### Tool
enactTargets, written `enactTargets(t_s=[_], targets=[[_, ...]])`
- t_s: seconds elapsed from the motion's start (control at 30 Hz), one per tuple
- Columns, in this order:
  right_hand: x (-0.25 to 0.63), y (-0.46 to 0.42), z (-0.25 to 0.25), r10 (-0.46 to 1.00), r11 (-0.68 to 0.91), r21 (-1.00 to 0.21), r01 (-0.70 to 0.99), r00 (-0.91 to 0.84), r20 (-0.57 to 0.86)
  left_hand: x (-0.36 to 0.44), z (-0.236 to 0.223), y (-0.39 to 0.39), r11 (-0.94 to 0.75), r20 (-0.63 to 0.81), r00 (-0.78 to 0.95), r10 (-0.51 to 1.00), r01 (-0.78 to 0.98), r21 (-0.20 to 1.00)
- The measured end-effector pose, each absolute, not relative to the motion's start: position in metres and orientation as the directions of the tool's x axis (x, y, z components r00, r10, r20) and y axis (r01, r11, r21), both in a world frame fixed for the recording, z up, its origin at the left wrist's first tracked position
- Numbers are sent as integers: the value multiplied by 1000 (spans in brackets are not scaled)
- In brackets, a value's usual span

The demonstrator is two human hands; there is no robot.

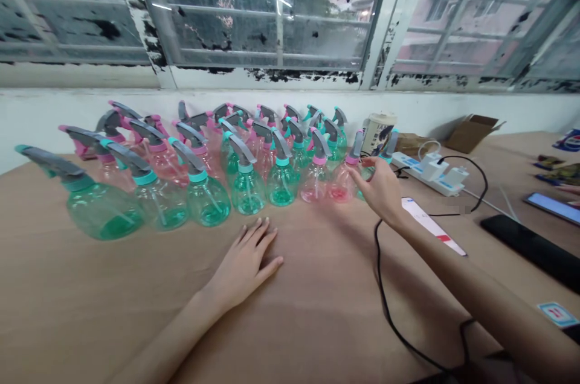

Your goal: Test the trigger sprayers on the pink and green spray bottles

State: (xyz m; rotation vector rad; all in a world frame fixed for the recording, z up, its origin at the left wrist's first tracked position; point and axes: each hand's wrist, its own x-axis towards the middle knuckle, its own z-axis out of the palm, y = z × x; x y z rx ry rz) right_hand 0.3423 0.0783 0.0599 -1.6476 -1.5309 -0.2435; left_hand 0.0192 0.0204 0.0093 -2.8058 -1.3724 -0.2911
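Note:
My left hand [244, 260] lies palm down on the table, fingers stretched out, just in front of the front row of spray bottles. Nearest to it is a green spray bottle [248, 191] with a grey trigger head. At the right end of that row, my right hand [380, 188] has its thumb and index finger apart, close beside the neck of a pink spray bottle [341, 188]. The thumb appears to touch it. Behind this hand stands another green spray bottle [364, 192], mostly covered. The front bottles hold a little coloured liquid.
Several more pink and green bottles crowd behind, towards the window wall. To the right are a paper cup [379, 130], a power strip [430, 172] with chargers, an open cardboard box [473, 133], a black cable [385, 293], a white card [432, 227] and a black oblong object [530, 251].

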Motion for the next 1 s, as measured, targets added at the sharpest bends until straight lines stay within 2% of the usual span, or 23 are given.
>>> enactTargets(t_s=[0.2,0.3,0.57,0.7,0.8,1.0], targets=[[339,96,60,804,-39,-438,898,289,520,20,11,20,-606,153,591,792,792,77],[341,96,61,836,-58,-415,908,271,478,20,10,20,-609,168,592,788,789,78],[367,53,73,926,106,-382,918,49,375,19,9,21,-615,176,597,783,785,70],[379,25,72,954,227,-469,854,-99,282,21,11,21,-608,164,594,788,792,54],[380,6,65,959,242,-541,805,-111,262,21,11,22,-610,162,596,786,791,47],[363,-29,69,944,294,-532,794,-156,290,21,10,22,-608,166,594,787,793,45]])
